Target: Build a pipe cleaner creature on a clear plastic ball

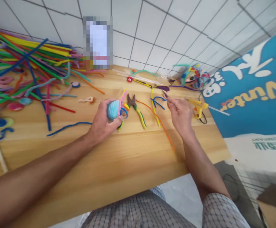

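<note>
My left hand (pixel 103 122) is closed round a light blue pipe-cleaner ball (pixel 113 109) with pink, yellow and blue strands sticking out of it, held just above the wooden table (pixel 119 164). My right hand (pixel 179 114) is pinched at the fingertips on a small dark piece (pixel 165 94) that I cannot name. Between the two hands lie pliers (pixel 135 109) with yellow-green handles. Loose yellow, blue and orange pipe cleaners (pixel 157 110) lie next to my right hand.
A big heap of coloured pipe cleaners (pixel 21 66) covers the table's left side. A yellow glue gun (pixel 198 107) lies right of my right hand. A multicoloured pipe-cleaner figure (pixel 193 76) sits at the back right. A blue printed bag (pixel 254 95) stands at the right edge.
</note>
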### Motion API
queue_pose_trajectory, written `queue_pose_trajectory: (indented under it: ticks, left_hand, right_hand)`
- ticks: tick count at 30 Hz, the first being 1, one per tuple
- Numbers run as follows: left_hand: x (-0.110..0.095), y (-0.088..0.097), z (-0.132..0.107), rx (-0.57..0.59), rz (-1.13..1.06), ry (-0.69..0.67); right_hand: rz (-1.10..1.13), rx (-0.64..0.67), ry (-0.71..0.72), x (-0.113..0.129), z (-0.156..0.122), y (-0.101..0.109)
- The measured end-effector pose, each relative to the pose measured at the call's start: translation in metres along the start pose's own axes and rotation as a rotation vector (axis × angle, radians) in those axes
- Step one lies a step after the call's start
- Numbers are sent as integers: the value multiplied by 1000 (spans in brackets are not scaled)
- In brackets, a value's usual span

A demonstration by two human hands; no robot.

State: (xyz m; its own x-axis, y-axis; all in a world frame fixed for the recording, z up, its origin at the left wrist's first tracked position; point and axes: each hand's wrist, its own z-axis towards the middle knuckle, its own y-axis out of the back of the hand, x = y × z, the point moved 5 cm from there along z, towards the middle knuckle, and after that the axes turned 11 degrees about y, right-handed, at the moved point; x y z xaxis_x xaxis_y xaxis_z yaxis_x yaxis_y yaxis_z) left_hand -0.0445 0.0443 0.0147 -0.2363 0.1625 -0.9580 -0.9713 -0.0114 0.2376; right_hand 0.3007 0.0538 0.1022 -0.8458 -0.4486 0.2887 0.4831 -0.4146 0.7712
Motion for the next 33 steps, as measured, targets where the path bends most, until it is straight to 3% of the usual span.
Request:
queue_pose_trajectory:
  ticks: [4, 7, 10, 12, 14, 17, 19, 23, 27, 29, 33]
  left_hand:
    - [2, -1, 2, -27, -5, 7]
    - [3, -1, 3, -29, -1, 14]
    - [4, 0, 4, -39, 16, 13]
    - [4, 0, 5, -42, 6, 9]
    - [4, 0, 6, -43, 2, 16]
    - [1, -1, 7, -36, 25, 49]
    - [-1, -2, 7, -24, 28, 75]
    - [-5, -2, 7, -32, 28, 80]
    - [-6, -3, 7, -30, 33, 77]
    - [-6, -3, 7, -34, 31, 72]
    - [-5, -4, 7, -46, 16, 65]
  right_hand:
    - [-83, 140, -79, -28, -34, -5]
    - [-133, 170, -78, -17, -46, 13]
    - [-159, 169, -91, 2, -44, 40]
    - [-167, 235, -128, 14, -39, 46]
    - [-206, 382, -184, 24, -34, 35]
    - [-283, 674, -243, 35, -29, 2]
    - [-328, 756, -253, 39, -20, -15]
    - [-373, 700, -255, 30, 21, -28]
    - [-347, 470, -331, 7, 74, -17]
    - [-181, 367, -359, 5, 92, -1]
    - [515, 213, -293, 32, 99, 57]
